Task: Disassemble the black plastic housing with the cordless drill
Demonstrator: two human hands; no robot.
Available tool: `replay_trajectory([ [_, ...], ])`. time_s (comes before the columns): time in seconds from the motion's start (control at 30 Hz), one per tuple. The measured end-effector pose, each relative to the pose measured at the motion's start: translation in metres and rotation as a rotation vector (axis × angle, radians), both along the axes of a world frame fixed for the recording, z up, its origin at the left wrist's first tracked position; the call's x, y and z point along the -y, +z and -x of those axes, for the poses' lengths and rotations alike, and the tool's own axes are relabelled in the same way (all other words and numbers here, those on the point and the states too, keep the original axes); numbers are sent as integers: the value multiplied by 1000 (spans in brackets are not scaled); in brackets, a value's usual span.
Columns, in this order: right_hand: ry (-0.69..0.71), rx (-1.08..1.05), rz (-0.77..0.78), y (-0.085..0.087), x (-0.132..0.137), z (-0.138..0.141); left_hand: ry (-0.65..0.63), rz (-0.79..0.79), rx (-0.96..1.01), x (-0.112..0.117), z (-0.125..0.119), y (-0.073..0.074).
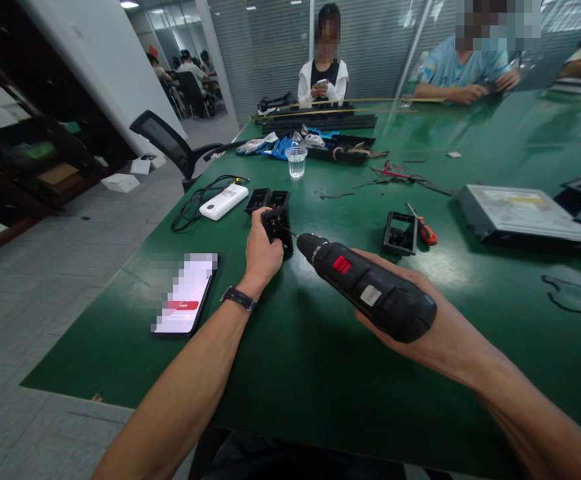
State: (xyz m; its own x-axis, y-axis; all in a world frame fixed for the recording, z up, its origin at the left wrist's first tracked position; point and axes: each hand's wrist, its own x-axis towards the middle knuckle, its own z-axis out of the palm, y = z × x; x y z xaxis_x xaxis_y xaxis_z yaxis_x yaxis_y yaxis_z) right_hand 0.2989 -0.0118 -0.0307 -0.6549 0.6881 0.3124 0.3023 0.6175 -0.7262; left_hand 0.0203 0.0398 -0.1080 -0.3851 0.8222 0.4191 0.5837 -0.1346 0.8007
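Observation:
My left hand [262,251] grips a small black plastic part [278,228] and holds it on edge on the green table [320,373]. My right hand [423,320] is wrapped around a black cordless screwdriver with a red switch [365,283]. Its bit points left and touches the side of the black part. A dark watch sits on my left wrist. Two similar black parts [268,199] lie just beyond the held one.
A phone [186,295] lies left of my hand, with a white power bank [223,201] and cable behind. Another black frame [399,235], an orange-handled tool [424,230], a plastic cup [296,162] and an optical drive [520,215] lie further off. People sit at the far end.

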Motion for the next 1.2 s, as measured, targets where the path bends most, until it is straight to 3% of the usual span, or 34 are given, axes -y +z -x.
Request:
replay_trajectory([
  [0.57,-6,-38,-17,2,0,2,27,-31,-106,4,-3,2],
  [1.2,-30,-34,-11,-1,-2,3,10,-17,-4,2,-1,1],
])
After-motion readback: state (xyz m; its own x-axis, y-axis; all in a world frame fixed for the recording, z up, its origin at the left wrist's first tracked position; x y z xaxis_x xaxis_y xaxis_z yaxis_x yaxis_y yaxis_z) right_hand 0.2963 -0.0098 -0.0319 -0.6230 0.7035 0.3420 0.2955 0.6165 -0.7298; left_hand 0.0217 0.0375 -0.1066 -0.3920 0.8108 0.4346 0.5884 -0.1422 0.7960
